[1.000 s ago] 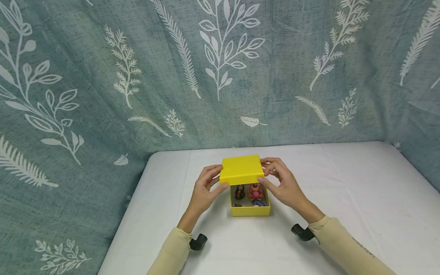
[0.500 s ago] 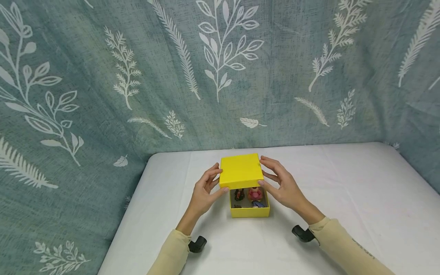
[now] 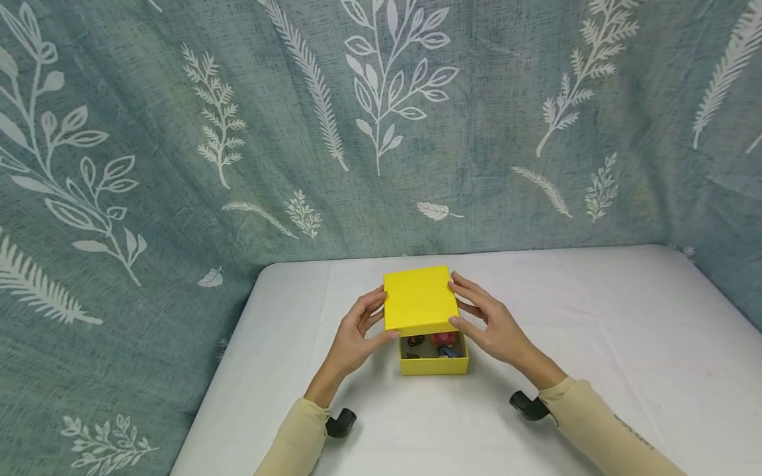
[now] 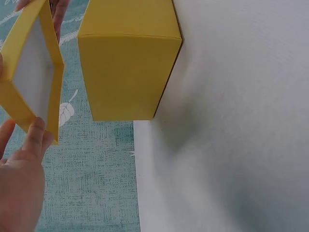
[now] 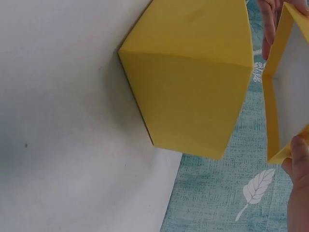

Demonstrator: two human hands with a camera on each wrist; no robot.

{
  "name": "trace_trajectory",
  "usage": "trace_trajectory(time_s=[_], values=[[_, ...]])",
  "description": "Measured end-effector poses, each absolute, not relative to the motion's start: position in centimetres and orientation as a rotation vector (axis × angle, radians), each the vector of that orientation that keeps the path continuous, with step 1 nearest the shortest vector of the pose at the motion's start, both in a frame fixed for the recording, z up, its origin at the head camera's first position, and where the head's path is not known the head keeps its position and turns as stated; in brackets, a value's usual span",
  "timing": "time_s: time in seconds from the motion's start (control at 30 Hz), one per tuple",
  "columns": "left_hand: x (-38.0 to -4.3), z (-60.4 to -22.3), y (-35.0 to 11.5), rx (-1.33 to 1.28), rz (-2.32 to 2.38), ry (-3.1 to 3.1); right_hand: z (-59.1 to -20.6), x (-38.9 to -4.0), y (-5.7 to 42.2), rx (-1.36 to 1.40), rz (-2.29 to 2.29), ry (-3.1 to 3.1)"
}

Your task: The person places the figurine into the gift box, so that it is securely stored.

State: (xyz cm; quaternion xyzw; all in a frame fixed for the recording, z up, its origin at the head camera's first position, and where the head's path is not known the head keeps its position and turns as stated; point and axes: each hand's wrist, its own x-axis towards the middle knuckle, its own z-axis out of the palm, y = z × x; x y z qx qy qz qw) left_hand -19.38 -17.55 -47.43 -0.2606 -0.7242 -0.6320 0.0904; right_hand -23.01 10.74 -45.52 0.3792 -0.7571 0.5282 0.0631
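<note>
A yellow box lid (image 3: 419,299) is held up between my two hands, above the yellow box (image 3: 434,367). My left hand (image 3: 352,337) grips its left side, thumb at the near corner and fingers along the edge. On the right side my right hand (image 3: 494,327) grips it the same way. Both wrist views show a gap between the lid's pale hollow underside (image 4: 35,72) and the box wall (image 5: 186,104). Inside the box are small toy figures, among them a pink one (image 3: 443,339) and a blue one (image 3: 448,352); the lid hides their upper parts.
The box stands on a white-covered table (image 3: 595,344). Behind the table hangs a blue-green curtain (image 3: 482,132) with white leaf prints. Black wrist cameras (image 3: 341,423) show below both wrists.
The lid has come nearer and covers more of the box opening in the head view, hiding more of the figures. Both hands moved slightly with it; the box stayed put.
</note>
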Motion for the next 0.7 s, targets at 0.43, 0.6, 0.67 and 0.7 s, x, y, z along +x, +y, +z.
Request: trace_trajectory(time_s=[0.43,0.6,0.67,0.7], values=[[-19.3,-47.5,-17.2,-0.783,-1.778,-2.241,-46.2,-22.6,11.5,1.162,1.327,-2.408],[-19.0,-48.1,-17.1,-0.807,-1.745,-2.254,-46.7,-22.1,11.8,1.158,1.309,-2.407],[-18.9,-48.3,-17.1,-0.816,-1.732,-2.254,-46.8,-21.9,11.9,1.154,1.318,-2.406],[-18.9,-48.4,-17.1,-0.817,-1.728,-2.254,-46.9,-21.9,11.8,1.155,1.322,-2.403]])
